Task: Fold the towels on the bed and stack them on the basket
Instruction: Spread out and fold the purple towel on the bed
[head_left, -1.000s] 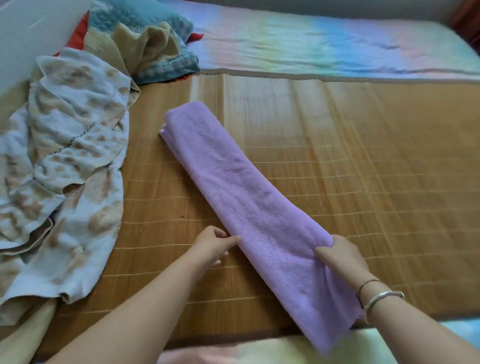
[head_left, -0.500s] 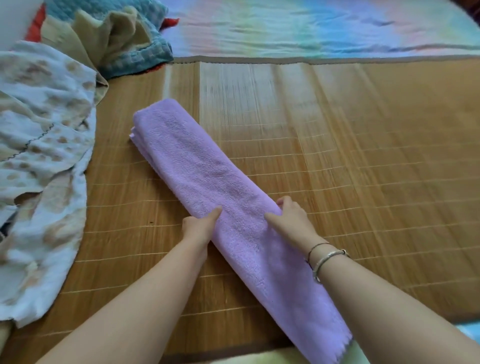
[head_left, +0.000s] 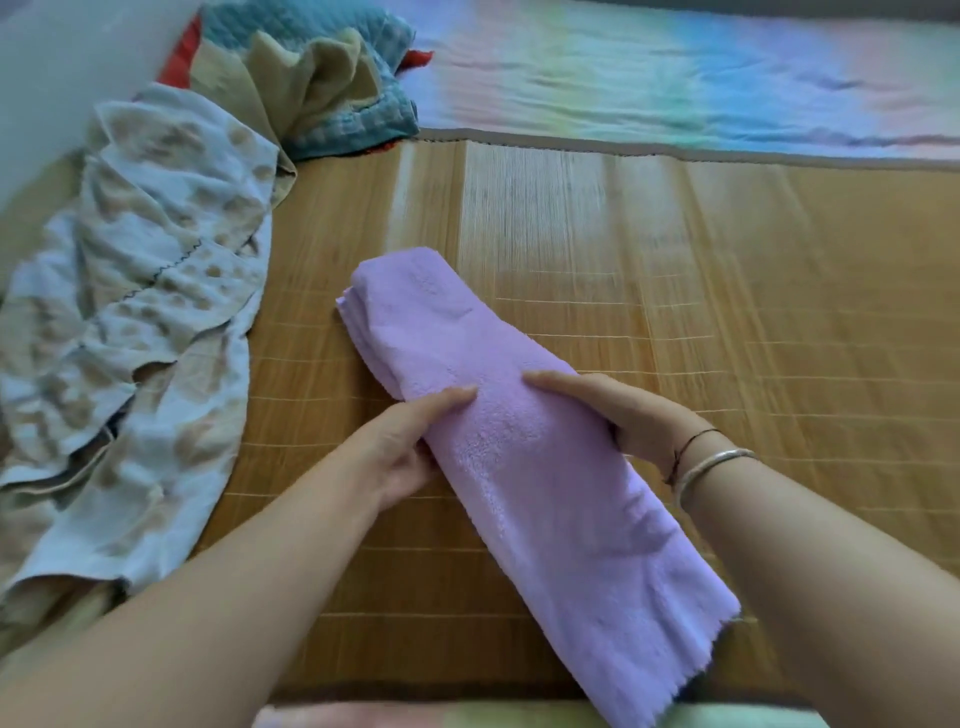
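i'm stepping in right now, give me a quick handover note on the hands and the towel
Left hand: grips the left edge of the purple towel at its middle.
Right hand: grips the right edge opposite.
Towel: a long narrow strip lying on the bamboo mat.
Done: lengthwise folds.
Left: fold it shorter, stack it on the basket, which is not in view; crumpled cloths wait at the left.

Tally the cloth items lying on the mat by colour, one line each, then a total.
Purple towel: 1
White cloth with tan blotches: 1
Tan cloth: 1
Blue checked cloth: 1
Total: 4
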